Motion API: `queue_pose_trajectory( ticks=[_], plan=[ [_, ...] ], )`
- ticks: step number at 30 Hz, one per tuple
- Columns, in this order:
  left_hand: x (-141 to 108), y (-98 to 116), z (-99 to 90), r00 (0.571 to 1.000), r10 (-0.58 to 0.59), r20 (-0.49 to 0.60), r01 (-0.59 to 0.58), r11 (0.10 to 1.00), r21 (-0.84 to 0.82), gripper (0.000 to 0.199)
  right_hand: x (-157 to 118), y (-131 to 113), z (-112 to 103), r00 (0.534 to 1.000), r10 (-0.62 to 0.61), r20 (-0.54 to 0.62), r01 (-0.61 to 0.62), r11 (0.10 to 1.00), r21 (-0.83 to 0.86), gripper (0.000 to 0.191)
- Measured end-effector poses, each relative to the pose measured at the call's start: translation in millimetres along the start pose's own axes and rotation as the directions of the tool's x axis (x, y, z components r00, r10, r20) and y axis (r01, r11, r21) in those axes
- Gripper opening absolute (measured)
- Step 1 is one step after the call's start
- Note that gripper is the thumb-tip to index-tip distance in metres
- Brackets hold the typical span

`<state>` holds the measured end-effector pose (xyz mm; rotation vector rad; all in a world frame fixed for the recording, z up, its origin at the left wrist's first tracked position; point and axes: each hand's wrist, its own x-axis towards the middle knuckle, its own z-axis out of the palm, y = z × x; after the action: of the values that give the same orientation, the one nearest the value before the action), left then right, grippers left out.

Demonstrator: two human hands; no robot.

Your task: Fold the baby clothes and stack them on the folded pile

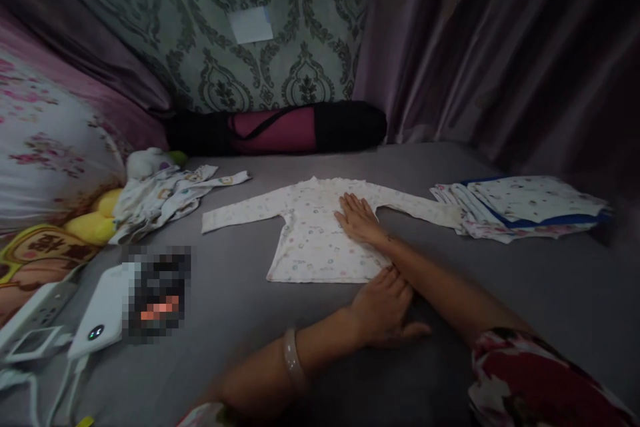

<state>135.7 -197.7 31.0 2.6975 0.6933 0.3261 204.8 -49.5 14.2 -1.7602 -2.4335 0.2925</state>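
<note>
A small white long-sleeved shirt [315, 234] with a fine print lies flat on the grey sheet, its sleeves spread to both sides. My right hand [357, 217] rests flat on its upper right part, fingers stretched. At the shirt's lower right corner is my left hand [383, 304], palm down under my right forearm, with its fingers over the hem and its thumb out to the right. My left wrist wears a pale bangle [293, 355]. The shirt's right cuff touches a stack of folded clothes [540, 200].
At left lie crumpled printed clothes [170, 197], plush toys [145, 164], a power strip [37, 310] and a white power bank [105, 307] with cables. A black and pink long bag [280, 128] lies along the patterned wall. Purple curtains [450, 47] hang at right.
</note>
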Motion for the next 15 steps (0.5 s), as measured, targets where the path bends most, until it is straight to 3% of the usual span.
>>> queue_pose_trajectory(
  ticks=[6, 8, 10, 11, 13, 15],
  plan=[
    [-46.1, 3.5, -40.8, 0.990, 0.121, 0.074, -0.097, 0.959, -0.265, 0.065, -22.7, 7.4, -8.2, 0.993, -0.117, -0.034, 0.117, 0.993, 0.011, 0.063],
    [-63.8, -6.9, -52.0, 0.999, 0.037, 0.015, -0.029, 0.941, -0.337, 0.054, -40.0, 5.3, -6.0, 0.988, -0.145, -0.050, 0.145, 0.989, -0.018, 0.064],
    [-79.5, -25.8, -58.9, 0.988, -0.132, -0.074, 0.095, 0.920, -0.379, 0.043, -57.1, 3.3, -0.1, 0.982, -0.181, -0.047, 0.179, 0.983, -0.049, 0.064],
    [-86.1, -38.6, -61.0, 0.963, -0.236, -0.128, 0.171, 0.906, -0.387, 0.039, -63.9, 2.8, 3.3, 0.980, -0.195, -0.048, 0.192, 0.979, -0.068, 0.064],
    [-96.6, -70.2, -64.6, 0.858, -0.451, -0.246, 0.341, 0.858, -0.383, 0.031, -72.3, 2.5, 8.8, 0.977, -0.206, -0.054, 0.200, 0.974, -0.102, 0.063],
    [-104.2, -106.4, -69.3, 0.680, -0.632, -0.372, 0.533, 0.774, -0.340, 0.025, -74.1, 2.7, 10.9, 0.977, -0.206, -0.054, 0.198, 0.972, -0.126, 0.062]
  ],
)
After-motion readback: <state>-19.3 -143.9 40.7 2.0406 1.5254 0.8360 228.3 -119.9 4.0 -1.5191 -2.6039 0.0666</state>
